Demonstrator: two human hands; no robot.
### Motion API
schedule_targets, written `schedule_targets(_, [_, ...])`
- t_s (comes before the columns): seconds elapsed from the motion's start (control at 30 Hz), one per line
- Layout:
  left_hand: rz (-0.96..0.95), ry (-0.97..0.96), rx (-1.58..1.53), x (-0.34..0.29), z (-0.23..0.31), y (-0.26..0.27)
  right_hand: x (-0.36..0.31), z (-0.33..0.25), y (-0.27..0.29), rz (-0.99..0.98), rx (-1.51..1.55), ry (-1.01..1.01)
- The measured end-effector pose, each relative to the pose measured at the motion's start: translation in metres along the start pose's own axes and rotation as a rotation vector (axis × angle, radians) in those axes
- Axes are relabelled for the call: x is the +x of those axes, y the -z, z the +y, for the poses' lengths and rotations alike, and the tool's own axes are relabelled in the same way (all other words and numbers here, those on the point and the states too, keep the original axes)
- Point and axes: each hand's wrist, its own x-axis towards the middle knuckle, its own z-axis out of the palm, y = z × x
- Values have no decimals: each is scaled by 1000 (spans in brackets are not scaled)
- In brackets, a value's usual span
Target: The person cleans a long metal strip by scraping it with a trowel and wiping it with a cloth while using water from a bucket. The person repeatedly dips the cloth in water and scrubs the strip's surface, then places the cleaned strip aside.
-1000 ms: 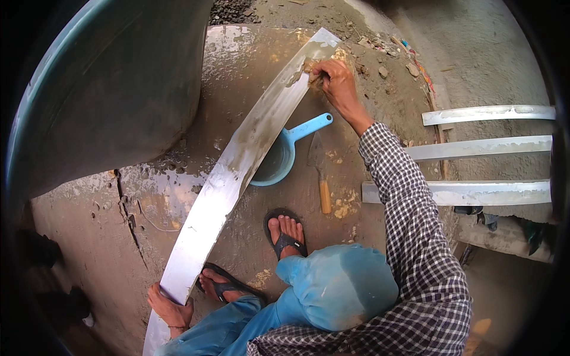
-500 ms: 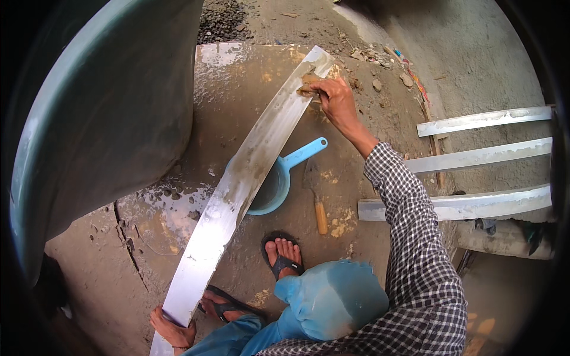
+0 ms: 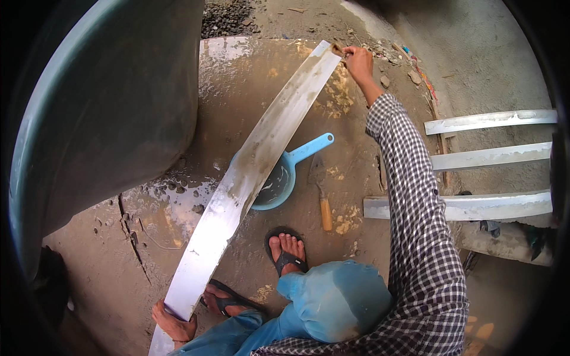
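Note:
A long flat metal bar (image 3: 199, 255), shiny and smeared with wet grey mud, slants from the lower left up to the far middle. Near its lower end my left hand (image 3: 173, 323) is wrapped over the edge. Out at the far end, my right hand (image 3: 360, 64) pinches a small brown wad (image 3: 336, 50), perhaps a wet rag or sponge, against the bar's tip. Beneath the bar's middle stands a light blue dipper (image 3: 309, 147) with some liquid inside, partly covered by the bar. Right of it lies a trowel (image 3: 325, 212) with a wooden handle.
A big dark curved tub (image 3: 113, 124) rises on the left. Several pale metal bars (image 3: 493, 121) jut in from the right. Dark gravel (image 3: 227, 18) is heaped at the back. My sandalled feet (image 3: 286, 249) stand on the muddy floor beside the bar.
My right hand has slid with the brown wad farther along the bar to its far tip, its arm stretching out. The left hand keeps its hold at the lower end.

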Motion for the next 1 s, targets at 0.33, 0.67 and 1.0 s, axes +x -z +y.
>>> schedule_targets(0.33, [58,113,-2,26,-3,17,-128,-87,102,-313,538,61])
schedule_targets(0.67, [163,89,-15,39,-1,34,-290,-198,-1,-945,-196,702])
schedule_targets(1.0, [101,44,-45,21,2,10,-238,-197,126,-533,702,279])
